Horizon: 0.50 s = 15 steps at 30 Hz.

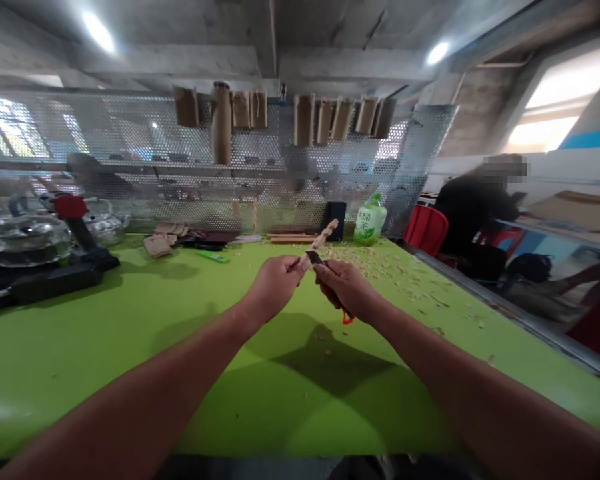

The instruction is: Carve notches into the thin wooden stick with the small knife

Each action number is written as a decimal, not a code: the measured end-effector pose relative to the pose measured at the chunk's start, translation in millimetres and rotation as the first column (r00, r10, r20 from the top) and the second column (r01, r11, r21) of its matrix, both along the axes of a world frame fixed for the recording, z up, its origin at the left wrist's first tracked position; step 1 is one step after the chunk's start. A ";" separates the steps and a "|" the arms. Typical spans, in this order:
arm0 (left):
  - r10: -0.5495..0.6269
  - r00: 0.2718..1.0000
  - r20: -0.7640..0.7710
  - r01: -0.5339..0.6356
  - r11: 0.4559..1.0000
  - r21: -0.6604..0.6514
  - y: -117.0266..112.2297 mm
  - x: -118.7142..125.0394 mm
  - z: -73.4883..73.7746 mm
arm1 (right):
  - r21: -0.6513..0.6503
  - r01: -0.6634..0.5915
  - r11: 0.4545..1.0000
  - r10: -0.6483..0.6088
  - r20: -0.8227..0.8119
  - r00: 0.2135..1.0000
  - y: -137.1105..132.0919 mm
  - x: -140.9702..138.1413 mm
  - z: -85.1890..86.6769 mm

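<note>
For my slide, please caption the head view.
Left hand holding pale, wavy wooden stick, right hand holding dark, flat tool, above glossy green tabletop.

You are in a workshop: small pale wood shavings (375, 256) lie near the right edge of your flat green worktop (105, 360), and a grey perforated metal screen (160, 193) stands along its far edge.

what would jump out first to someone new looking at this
A bright green table spreads across the lower view, pale shavings strewn over its right side. Near the picture's middle, the left hand holds a pale twisted stick, the right hand a dark tool.
</note>
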<state>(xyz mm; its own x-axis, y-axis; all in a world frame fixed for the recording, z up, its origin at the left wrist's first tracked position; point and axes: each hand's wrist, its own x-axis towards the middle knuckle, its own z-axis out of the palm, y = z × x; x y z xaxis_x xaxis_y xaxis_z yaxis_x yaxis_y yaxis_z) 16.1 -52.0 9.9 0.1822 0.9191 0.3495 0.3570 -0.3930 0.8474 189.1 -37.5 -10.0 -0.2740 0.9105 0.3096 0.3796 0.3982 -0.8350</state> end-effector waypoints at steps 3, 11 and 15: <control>-0.025 1.000 0.011 0.025 1.000 0.006 6.6 -0.8 -3.6 | 0.127 0.035 0.991 -0.036 0.004 0.999 -0.9 2.2 2.1; -0.129 0.971 0.203 0.137 0.990 -0.030 16.5 0.2 -14.0 | 0.378 0.113 0.919 -0.187 0.165 0.968 -1.0 8.2 5.1; -0.176 0.958 0.225 0.163 0.984 0.075 22.7 -3.5 -15.7 | 0.463 0.129 0.877 -0.301 0.319 0.899 -8.2 8.3 10.8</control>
